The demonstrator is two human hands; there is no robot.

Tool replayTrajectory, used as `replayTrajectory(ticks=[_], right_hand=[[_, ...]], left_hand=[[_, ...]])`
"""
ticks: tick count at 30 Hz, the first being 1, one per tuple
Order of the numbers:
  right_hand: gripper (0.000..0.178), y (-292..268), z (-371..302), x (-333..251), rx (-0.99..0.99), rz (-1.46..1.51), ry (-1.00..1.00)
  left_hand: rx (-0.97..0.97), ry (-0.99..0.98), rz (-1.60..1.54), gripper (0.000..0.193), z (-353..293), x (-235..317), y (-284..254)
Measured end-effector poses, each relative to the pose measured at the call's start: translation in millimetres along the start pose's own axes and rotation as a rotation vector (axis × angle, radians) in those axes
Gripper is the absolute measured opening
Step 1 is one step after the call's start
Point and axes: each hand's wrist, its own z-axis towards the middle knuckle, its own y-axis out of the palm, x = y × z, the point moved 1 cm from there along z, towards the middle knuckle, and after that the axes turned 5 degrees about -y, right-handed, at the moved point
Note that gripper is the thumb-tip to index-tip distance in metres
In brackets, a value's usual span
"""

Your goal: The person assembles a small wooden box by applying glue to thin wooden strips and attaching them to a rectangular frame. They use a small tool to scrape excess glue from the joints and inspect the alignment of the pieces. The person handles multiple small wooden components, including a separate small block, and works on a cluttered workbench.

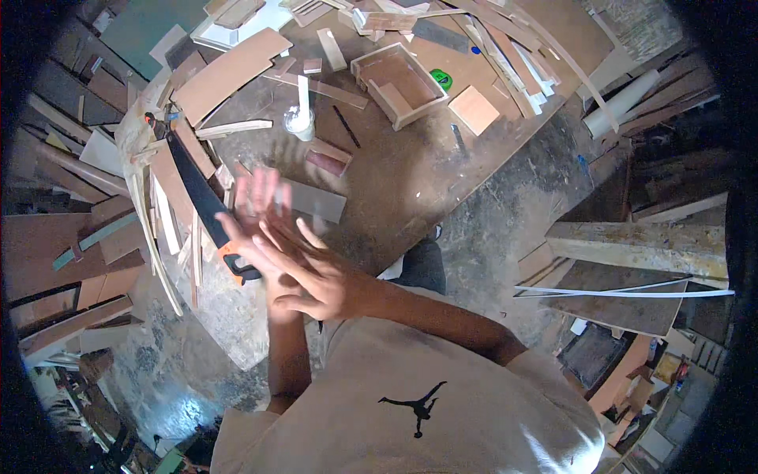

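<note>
My hands meet above the near edge of the worktable (379, 170). My left hand (257, 207) has its palm turned up and its fingers stretched apart, slightly blurred. Across its palm and wrist lies my right hand (322, 280), fingers also extended. I see nothing held in either one. Just left of them rests a handsaw with a dark blade (193, 178) and an orange and black handle (237, 265). Beyond my fingers are a flat grey-brown board (316, 201), a small reddish wood block (328, 158) and a white cup (299, 125) with a pale stick standing in it.
Farther back sit an open wooden drawer-like box (399, 85), a green tape measure (441, 79), a square wood piece (474, 110) and a dark pencil-like stick (346, 126). Offcuts crowd the far and left edges. Stacked boards (632, 245) stand on the right.
</note>
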Motion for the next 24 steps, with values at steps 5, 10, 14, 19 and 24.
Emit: replayTrajectory(ticks=[5, 10, 14, 19, 24], right_hand=[[0.082, -13, -5, 23, 0.008, 0.223, 0.089], [0.059, -10, -42, 79, -0.158, 0.542, 0.489], [0.038, 5, -99, 126, -0.107, 0.319, 0.508], [0.025, -51, -77, 141, -0.170, 0.348, 1.150], [0.022, -65, -85, 175, 0.240, 0.341, 0.877]], left_hand=[[0.194, 0.018, 0.010, 0.070, 21, -5, 6], [0.267, 0.174, 0.153, 0.061, 121, 5, 10], [0.120, 0.218, 0.963, 0.041, 244, -8, -7], [-0.168, 0.319, 2.099, 0.019, 350, -42, -40], [-0.507, 0.492, 2.088, 0.024, 427, -48, -56]])
